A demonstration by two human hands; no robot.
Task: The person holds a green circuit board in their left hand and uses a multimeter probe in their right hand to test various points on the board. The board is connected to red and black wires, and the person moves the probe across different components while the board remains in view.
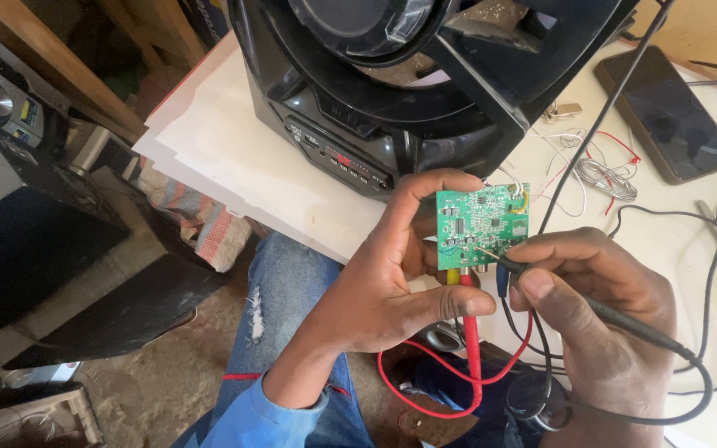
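Green board: your left hand (pixel 375 290) grips the small green circuit board (pixel 481 224) upright, just off the worktop's (pixel 234 158) near edge.
Red lead: your left thumb pins the red probe (pixel 468 319) against the board's lower edge.
Right hand: your right hand (pixel 599 323) is closed on the black probe (pixel 574 299), its tip touching the board's face.
Behind: black speaker unit (pixel 392 91) stands at the worktop's far edge.
Right corner: dark phone (pixel 665 112) lies flat, coiled solder wire (pixel 606 178) nearby.

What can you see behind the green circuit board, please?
Behind the green circuit board are the left hand, which grips it, the black speaker and the white table. The board's back face and the fingers behind it are hidden.
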